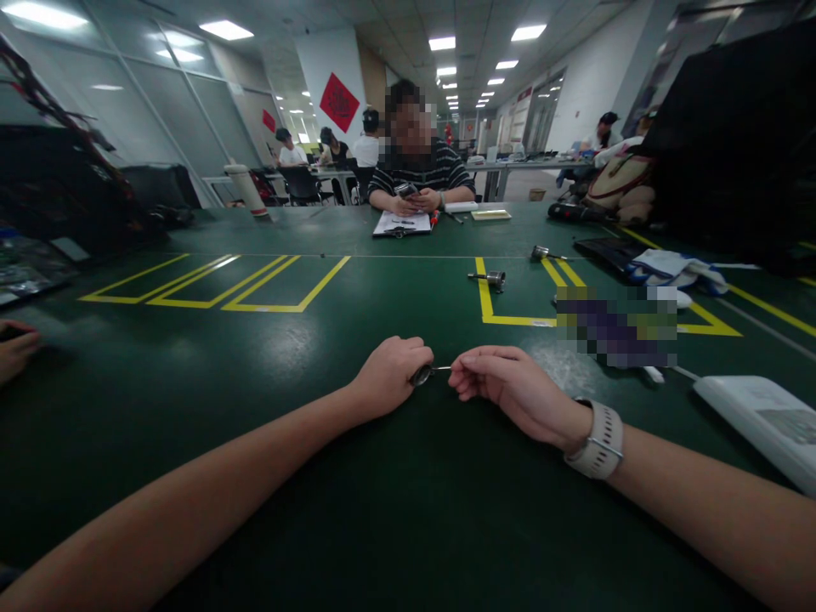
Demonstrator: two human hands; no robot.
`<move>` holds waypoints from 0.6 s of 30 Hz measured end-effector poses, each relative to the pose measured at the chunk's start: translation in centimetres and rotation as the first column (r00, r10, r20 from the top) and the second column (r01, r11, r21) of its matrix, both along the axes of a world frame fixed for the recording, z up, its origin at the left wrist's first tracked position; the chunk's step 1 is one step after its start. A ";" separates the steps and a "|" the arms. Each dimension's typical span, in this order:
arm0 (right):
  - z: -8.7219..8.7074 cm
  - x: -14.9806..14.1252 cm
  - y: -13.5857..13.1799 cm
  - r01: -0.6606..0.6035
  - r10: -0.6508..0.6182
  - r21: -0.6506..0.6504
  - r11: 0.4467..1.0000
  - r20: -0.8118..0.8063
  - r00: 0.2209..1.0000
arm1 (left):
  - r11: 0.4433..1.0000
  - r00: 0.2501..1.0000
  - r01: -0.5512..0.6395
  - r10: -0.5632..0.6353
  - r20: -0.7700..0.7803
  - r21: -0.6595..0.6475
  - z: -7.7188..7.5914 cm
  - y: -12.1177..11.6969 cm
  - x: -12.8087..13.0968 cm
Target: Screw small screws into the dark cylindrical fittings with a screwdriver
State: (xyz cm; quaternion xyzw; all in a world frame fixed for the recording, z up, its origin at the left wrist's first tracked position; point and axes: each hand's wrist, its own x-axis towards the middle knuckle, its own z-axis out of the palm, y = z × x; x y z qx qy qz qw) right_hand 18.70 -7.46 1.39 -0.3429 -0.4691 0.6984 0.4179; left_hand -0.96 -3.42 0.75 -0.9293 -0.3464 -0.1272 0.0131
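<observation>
My left hand [396, 372] is closed around a small metal hole saw [422, 375], its dark round open end turned toward me. A thin metal rod [441, 368] sticks out from it to the right. My right hand [501, 387], with a pale watch strap at the wrist, has its fingers curled together at the rod's far end. Whether the rod is part of the hole saw or a separate tool, I cannot tell. Beyond my hands, another hole saw [494, 279] lies on its side by the yellow tape, and one more [541, 252] lies farther back.
Across the green table [286, 510] a person in a striped top holds a similar metal piece [405, 190] above a clipboard [401, 223]. Another person's hand [18, 342] shows at the left edge. At right are a white power strip [762, 408], a cloth glove [676, 268] and a black bag [739, 144].
</observation>
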 end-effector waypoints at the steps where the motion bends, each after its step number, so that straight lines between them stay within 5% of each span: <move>1: -0.1 0.0 0.1 -0.003 0.002 -0.028 1.000 -0.029 1.000 | 1.000 1.000 -0.002 0.002 0.018 -0.011 -0.1 0.1 -0.1; 10: -0.1 0.1 -0.2 0.010 -0.011 -0.028 1.000 -0.053 0.999 | 0.990 0.971 -0.026 0.057 0.230 -0.138 -0.6 0.7 -0.4; 18: 0.6 -0.2 -1.4 -0.014 -0.083 0.313 0.950 0.292 0.953 | 0.987 0.964 -0.080 0.113 0.242 -0.141 -0.9 1.1 -0.4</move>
